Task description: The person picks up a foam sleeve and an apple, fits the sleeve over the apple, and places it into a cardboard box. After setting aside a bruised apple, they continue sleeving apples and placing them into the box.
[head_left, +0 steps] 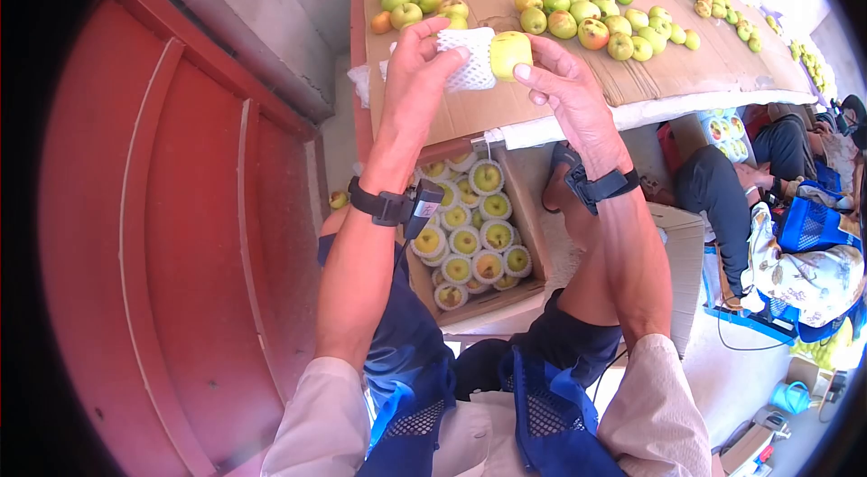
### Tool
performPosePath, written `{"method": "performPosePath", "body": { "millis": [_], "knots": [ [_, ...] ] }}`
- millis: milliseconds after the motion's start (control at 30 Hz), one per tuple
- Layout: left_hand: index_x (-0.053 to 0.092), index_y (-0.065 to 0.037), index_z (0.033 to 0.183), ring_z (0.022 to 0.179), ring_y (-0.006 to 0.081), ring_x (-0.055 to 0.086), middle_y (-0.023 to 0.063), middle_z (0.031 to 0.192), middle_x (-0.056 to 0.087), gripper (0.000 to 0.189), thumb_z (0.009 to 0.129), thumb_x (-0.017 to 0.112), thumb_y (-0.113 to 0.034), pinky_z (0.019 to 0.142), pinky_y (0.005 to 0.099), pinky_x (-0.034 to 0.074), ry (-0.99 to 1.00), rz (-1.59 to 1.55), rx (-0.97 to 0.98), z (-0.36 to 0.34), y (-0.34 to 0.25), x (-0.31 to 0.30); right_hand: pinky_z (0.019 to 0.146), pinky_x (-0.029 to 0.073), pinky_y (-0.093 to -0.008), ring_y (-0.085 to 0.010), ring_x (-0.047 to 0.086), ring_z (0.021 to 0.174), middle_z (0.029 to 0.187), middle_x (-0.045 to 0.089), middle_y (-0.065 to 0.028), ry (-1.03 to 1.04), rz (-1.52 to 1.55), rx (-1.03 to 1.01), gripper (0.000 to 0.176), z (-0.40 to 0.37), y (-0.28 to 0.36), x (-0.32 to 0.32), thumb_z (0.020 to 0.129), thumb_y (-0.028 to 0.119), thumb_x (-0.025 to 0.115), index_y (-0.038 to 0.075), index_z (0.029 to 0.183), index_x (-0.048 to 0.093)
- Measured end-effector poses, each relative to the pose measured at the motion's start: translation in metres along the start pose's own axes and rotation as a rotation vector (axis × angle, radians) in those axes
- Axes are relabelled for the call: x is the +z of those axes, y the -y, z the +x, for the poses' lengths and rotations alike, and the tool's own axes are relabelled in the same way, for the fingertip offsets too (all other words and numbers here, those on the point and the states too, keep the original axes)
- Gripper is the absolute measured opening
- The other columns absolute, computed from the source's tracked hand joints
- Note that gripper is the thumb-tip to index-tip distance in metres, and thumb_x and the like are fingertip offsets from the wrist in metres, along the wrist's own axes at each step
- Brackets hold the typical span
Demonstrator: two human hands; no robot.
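Above the near edge of a cardboard-covered table, my left hand pinches a white foam net sleeve between thumb and fingers. A yellow-green apple is gripped by my right hand, thumb in front and fingers behind. The apple's left side meets the open end of the sleeve. Just behind my left hand lies a small group of apples on the cardboard. Below my forearms, a cardboard box holds many apples in white foam sleeves.
More loose green and reddish apples spread across the table toward the right. A red metal door stands close on my left. At the right sits another person, near a box of sleeved apples. A blue container is on the floor.
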State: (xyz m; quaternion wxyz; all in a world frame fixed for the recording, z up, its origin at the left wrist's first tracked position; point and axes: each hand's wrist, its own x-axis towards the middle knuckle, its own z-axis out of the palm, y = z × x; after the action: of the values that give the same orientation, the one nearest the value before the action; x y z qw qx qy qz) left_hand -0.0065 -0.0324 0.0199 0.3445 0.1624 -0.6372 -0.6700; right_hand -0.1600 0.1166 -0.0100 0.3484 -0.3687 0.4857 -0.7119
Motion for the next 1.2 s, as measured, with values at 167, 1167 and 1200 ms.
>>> {"method": "performPosePath", "body": {
  "millis": [167, 1167, 1200],
  "knots": [
    [0.051, 0.003, 0.139, 0.118, 0.0191, 0.06, 0.013, 0.126, 0.065, 0.05, 0.093, 0.067, -0.01, 0.104, 0.0337, 0.045, 0.069, -0.089, -0.039, 0.003, 0.004, -0.002, 0.08, 0.042, -0.0244, -0.0086, 0.056, 0.108, 0.13, 0.063, -0.0031, 0.017, 0.035, -0.031, 0.061, 0.0, -0.001, -0.003, 0.091, 0.022, 0.077, 0.001, 0.144, 0.053],
    [0.056, 0.001, 0.135, 0.117, 0.0187, 0.059, 0.0103, 0.129, 0.064, 0.042, 0.096, 0.066, -0.014, 0.099, 0.0359, 0.046, 0.127, -0.383, -0.194, -0.001, 0.004, 0.005, 0.088, 0.046, -0.0303, -0.0129, 0.057, 0.117, 0.135, 0.062, -0.0034, 0.067, 0.366, -0.001, 0.06, -0.005, -0.007, 0.004, 0.095, 0.02, 0.074, 0.008, 0.149, 0.05],
    [0.056, 0.001, 0.135, 0.117, 0.0187, 0.059, 0.0103, 0.129, 0.064, 0.042, 0.096, 0.066, -0.014, 0.099, 0.0359, 0.046, 0.126, -0.383, -0.193, -0.001, 0.005, 0.004, 0.087, 0.046, -0.0296, -0.0124, 0.057, 0.116, 0.134, 0.063, -0.0033, 0.067, 0.337, -0.02, 0.06, -0.004, -0.007, 0.004, 0.094, 0.019, 0.075, 0.007, 0.148, 0.051]
  ]
}}
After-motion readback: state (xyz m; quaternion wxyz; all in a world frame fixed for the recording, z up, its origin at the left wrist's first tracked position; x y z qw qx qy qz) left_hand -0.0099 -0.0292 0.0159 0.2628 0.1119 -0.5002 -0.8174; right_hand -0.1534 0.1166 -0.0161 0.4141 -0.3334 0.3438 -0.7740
